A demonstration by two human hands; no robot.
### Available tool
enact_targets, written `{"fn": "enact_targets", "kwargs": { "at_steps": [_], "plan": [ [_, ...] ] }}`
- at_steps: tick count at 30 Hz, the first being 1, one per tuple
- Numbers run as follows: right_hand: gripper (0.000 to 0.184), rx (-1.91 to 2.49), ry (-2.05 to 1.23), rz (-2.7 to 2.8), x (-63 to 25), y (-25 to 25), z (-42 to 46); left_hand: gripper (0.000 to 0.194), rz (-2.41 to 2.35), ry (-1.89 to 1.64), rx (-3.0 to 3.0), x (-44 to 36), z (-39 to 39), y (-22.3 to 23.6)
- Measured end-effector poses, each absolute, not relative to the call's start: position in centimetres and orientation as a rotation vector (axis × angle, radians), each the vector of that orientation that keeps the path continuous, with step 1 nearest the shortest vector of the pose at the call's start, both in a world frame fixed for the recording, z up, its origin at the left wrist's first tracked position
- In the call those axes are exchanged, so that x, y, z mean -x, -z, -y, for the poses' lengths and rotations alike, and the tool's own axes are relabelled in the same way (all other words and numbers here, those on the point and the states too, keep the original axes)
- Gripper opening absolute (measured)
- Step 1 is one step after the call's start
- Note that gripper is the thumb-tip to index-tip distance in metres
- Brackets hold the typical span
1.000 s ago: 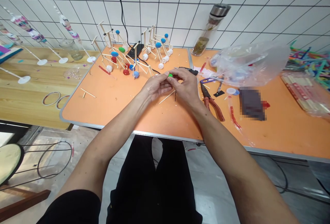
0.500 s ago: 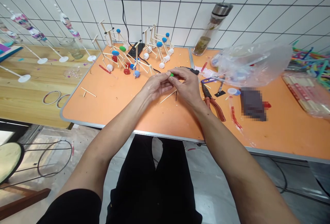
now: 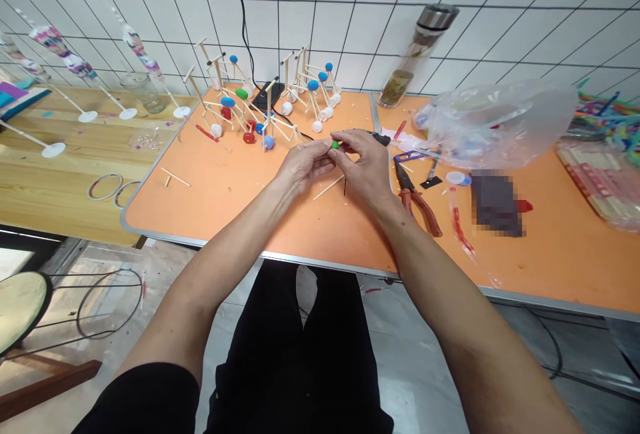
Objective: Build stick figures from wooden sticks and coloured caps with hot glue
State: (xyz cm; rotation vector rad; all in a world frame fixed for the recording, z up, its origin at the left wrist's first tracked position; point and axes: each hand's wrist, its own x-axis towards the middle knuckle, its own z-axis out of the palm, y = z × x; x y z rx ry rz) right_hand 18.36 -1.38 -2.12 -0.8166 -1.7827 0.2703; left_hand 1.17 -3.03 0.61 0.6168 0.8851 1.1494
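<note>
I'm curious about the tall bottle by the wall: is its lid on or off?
On: a silver cap sits on top of the glass bottle, covering its mouth.

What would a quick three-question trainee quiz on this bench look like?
1. Multiple choice: what colour is the small piece at the fingertips of the left hand and right hand? A blue, B green, C red.
2. True or false: the red-handled pliers lie to the right of the right hand.
3. Fill in the blank: the table under the hands has an ____ top.

Key: 1 B; 2 true; 3 orange.
</note>
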Motion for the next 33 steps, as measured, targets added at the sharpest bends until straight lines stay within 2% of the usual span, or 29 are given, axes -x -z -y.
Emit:
{"fn": "enact_targets", "kwargs": {
  "at_steps": [5,11,21,26,33],
  "plan": [
    [0.043,0.839,-0.254,1.774,-18.38,2.16,1.38,0.017,-0.887,-1.115,-0.596,-1.43,3.22,-0.92],
    [0.05,0.834,-0.306,1.78,-18.48,2.19,1.25,0.008,-0.877,-1.17,-0.585,-1.22,3.03,-0.95],
    [0.044,0.822,-0.367,1.698,-18.49,2.21,1.19,0.022,-0.873,-1.151,-0.559,-1.28,2.88,-1.05],
    [0.047,0.845,-0.384,1.68,-18.46,2.15,1.14,0.013,-0.864,-1.134,-0.572,-1.39,3.24,-1.34],
    [0.044,0.85,-0.348,1.704,-18.34,2.03,1.39,0.014,-0.895,-1.124,-0.597,-1.46,3.11,-0.88]
  ]
}}
